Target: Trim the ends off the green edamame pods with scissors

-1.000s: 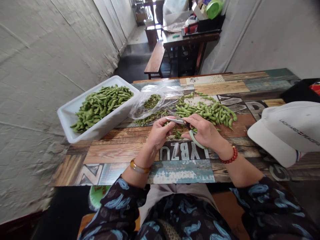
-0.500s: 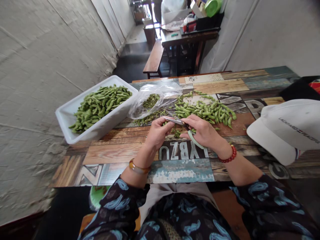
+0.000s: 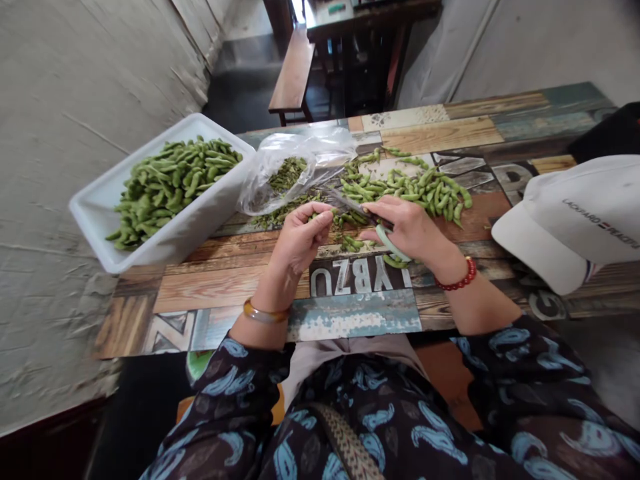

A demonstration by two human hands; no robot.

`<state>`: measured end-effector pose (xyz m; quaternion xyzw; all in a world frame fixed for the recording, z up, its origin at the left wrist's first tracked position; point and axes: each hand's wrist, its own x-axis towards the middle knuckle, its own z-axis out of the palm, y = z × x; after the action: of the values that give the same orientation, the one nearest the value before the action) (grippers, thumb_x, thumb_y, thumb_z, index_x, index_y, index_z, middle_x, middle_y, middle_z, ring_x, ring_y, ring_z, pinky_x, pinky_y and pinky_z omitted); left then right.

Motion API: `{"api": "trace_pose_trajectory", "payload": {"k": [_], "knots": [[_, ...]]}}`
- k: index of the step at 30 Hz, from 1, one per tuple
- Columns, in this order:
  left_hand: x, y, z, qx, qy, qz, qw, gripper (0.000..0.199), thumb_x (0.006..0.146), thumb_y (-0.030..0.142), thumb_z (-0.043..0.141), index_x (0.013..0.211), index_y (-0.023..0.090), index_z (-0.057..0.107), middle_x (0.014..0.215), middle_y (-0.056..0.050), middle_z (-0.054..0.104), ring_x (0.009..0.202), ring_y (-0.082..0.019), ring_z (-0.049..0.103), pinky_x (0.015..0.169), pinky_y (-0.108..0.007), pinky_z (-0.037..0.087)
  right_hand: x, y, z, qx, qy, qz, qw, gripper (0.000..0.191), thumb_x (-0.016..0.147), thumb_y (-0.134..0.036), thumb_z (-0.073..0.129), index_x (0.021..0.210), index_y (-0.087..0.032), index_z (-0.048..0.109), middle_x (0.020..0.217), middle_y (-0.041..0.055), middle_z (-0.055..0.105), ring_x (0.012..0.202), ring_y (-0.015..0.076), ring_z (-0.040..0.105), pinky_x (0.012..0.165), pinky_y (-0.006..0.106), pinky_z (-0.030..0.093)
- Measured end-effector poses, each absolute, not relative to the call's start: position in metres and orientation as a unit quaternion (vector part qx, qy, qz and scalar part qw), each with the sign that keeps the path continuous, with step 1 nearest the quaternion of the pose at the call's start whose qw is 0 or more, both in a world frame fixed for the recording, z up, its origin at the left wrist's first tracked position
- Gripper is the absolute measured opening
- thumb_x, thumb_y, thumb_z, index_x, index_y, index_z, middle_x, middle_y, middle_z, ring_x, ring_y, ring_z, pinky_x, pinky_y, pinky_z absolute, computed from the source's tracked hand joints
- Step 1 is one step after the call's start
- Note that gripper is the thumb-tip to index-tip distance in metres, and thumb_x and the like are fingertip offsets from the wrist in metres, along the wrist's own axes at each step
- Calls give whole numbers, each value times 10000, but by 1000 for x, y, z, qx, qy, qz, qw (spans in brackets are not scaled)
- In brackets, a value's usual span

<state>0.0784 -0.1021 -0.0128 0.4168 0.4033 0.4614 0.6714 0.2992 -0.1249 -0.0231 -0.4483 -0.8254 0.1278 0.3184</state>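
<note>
My right hand [image 3: 403,225] grips a pair of scissors [image 3: 384,239] with pale green handles, its blades pointing left and smeared by motion. Opposite it, my left hand [image 3: 304,237] pinches a green edamame pod [image 3: 320,215], mostly hidden by the fingers. The blade tips are a little above and right of that pod. Behind my right hand lies a loose pile of edamame pods [image 3: 425,190]. A clear plastic bag [image 3: 250,190] with trimmed bits [image 3: 287,175] in it lies beyond my left hand. More pods rest on the table just below the scissors.
A white plastic tub [image 3: 193,250] heaped with edamame pods [image 3: 173,190] stands at the left, beside the wall. On the right lies a white cap [image 3: 575,220]. The patterned wooden table [image 3: 210,290] ends just before my lap. A bench [image 3: 293,73] stands behind it.
The view has tilted down and shifted. My left hand has drawn away from the scissors to the left with the pod; the blades no longer touch its fingers.
</note>
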Motion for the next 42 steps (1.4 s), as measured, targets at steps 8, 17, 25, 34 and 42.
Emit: {"api": "trace_pose_trajectory", "payload": {"k": [8,17,25,34,42], "knots": [[74,-95,-15,384,384,448,710,362,694,426,787,685,163,539,705,8,551,491,-36,422,395,-166,245,307,-118,-23,-478,-789,115,369,377,853,-419,699,1161,-205,662,986,93,691,921,286,648,846,428,528],[89,-101,-34,763,408,317,388,116,813,259,670,801,173,747,745,-47,641,696,-151,569,653,-256,419,304,-117,-27,-485,-782,104,377,371,843,-391,719,1158,-201,670,1022,94,707,964,282,660,887,434,537],[87,-106,-36,874,397,172,219,150,835,174,605,817,198,751,824,-60,598,690,-161,542,624,-271,372,304,-117,-26,-483,-786,112,370,361,836,-351,732,1154,-191,671,1009,96,702,970,284,661,879,428,539],[81,-103,-21,722,405,354,434,97,781,242,705,751,161,660,732,-24,581,687,-134,522,645,-249,408,303,-117,-25,-475,-781,110,390,373,838,-369,728,1160,-192,666,1005,97,703,925,267,665,856,403,541],[80,-106,-15,494,384,415,661,331,713,363,798,939,137,710,697,14,548,470,-25,345,440,-192,218,302,-120,-23,-445,-800,123,384,436,818,-424,743,1179,-197,654,996,89,667,831,240,635,772,386,545]]}}
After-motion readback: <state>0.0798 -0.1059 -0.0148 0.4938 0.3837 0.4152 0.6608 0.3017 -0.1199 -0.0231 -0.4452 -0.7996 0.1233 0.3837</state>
